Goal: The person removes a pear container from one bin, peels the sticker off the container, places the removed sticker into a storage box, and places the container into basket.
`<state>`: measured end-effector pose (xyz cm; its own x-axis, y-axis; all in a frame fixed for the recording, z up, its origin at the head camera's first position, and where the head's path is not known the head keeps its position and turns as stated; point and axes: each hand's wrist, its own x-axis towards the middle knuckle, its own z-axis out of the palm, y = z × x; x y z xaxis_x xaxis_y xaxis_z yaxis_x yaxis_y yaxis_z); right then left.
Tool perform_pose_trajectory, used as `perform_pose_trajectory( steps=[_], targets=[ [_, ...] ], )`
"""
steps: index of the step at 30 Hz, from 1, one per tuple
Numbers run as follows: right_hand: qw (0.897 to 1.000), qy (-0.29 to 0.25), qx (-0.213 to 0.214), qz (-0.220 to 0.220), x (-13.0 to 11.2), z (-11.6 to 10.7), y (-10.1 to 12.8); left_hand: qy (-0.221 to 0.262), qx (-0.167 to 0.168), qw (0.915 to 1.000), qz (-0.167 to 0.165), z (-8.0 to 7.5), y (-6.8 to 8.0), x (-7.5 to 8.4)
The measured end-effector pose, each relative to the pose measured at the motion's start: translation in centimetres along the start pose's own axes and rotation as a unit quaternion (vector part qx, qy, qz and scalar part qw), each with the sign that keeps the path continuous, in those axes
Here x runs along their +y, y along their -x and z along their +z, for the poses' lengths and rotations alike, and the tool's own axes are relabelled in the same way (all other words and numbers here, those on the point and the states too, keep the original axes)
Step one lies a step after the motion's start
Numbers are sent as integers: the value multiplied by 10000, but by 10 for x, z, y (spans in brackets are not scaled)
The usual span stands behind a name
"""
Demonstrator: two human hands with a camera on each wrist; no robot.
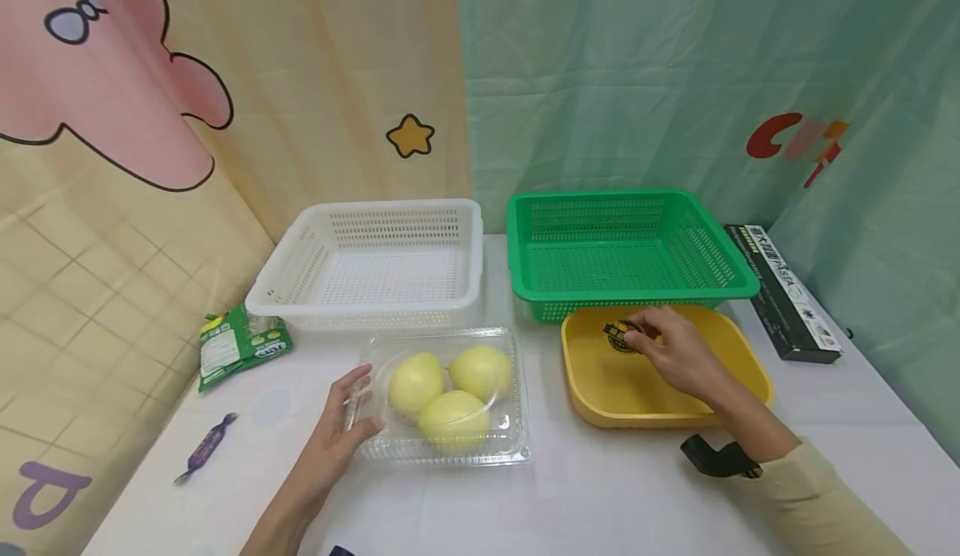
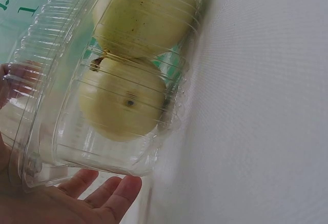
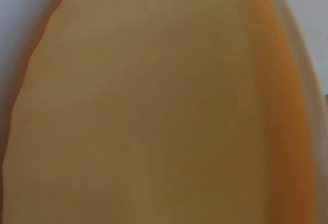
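A clear plastic clamshell box (image 1: 517, 435) holds three pale yellow-green pears (image 1: 416, 383) on the table's middle. My left hand (image 1: 330, 431) grips the left side of this box. In the left wrist view, its fingertips (image 2: 128, 188) lie along the box's end, beside a pear (image 2: 123, 101). Over the yellow tray (image 1: 596, 398), my right hand (image 1: 678, 356) pinches a small black-and-gold wrapped piece (image 1: 621, 335) between thumb and fingers. The right wrist view shows just the blurred yellow tray (image 3: 154, 101) close up; the hand is out of that view.
A white basket (image 1: 363, 320) stands behind the box, and a green basket (image 1: 630, 295) behind the yellow tray. At the left lie a green snack packet (image 1: 243, 345) and a purple wrapped candy (image 1: 206, 448). A black pasta box (image 1: 783, 298) lies at the right edge.
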<state>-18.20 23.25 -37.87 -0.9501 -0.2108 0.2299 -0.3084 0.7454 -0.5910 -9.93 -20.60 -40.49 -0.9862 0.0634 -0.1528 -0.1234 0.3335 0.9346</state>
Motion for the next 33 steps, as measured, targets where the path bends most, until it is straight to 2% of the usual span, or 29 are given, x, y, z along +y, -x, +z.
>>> perform_pose_trajectory(
  steps=[8,17,26,33],
  targets=[
    [9994,206,-177,195,20,-5,4,8,-25,10000,27,0,-1,-1],
    [9971,420,-497,388,32,-7,4,34,-31,10000,21,-1,-1,-1],
    [9946,540,-885,83,42,-9,3,36,-23,10000,11,-1,-1,-1],
    [9886,637,-1348,202,45,-8,5,35,-14,10000,-7,0,0,-1]
  ],
)
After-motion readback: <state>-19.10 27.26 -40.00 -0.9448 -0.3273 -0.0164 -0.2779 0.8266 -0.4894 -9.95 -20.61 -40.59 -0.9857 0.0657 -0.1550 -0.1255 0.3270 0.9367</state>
